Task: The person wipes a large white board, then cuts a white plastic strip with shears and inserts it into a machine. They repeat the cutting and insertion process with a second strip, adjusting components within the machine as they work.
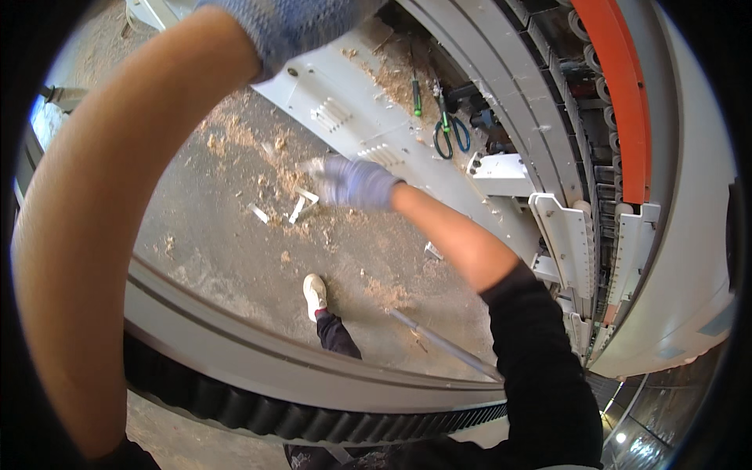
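My left hand [294,31], in a blue-grey knitted glove, reaches up to the top of the view beside a white machine panel [294,102]. Its fingers are cut off or turned away, so their grip is hidden. Lower down, my right hand [356,183] wears a similar glove and hangs over the floor near the panel's edge. Motion smears its fingers, and I cannot make out anything in them. Below it on the floor lie white angular scraps [301,205] among shavings. Scissors with dark looped handles [450,139] and a green-handled tool [417,98] lie on the panel's ledge.
A grey rail with a black ribbed belt [313,423] crosses in front of my body. Machine tracks and an orange guard [619,86] curve along the right. A grey rod [446,342] slants near the rail. One light shoe [315,294] stands on the debris-strewn floor [227,258].
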{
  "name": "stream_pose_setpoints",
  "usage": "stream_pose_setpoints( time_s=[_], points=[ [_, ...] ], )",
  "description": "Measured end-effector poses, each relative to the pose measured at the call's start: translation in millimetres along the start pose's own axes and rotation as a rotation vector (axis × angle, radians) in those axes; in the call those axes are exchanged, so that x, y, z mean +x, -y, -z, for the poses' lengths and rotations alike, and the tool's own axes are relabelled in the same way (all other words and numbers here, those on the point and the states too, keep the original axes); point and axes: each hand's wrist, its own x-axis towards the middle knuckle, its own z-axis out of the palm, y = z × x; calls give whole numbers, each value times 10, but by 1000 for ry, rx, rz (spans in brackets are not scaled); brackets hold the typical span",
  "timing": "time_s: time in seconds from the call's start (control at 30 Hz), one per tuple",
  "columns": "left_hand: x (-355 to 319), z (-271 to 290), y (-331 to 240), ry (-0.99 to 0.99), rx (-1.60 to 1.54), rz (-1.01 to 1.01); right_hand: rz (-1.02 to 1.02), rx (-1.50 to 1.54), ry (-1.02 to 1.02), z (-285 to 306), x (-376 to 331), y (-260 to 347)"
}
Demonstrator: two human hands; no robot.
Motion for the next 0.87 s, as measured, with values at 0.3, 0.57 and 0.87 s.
stream_pose_setpoints(
  time_s=[0.3, 0.57, 0.87],
  points=[
    [-43, 24, -81, 329, 1994, -283, -91, 692, 43, 28, -167, -112],
    [41, -33, 17, 228, 249, -132, 485, 736, -566, 561, -250, 849],
    [-230, -35, -19, 382, 361, 297, 457, 533, -763, 828, -386, 953]
  ],
)
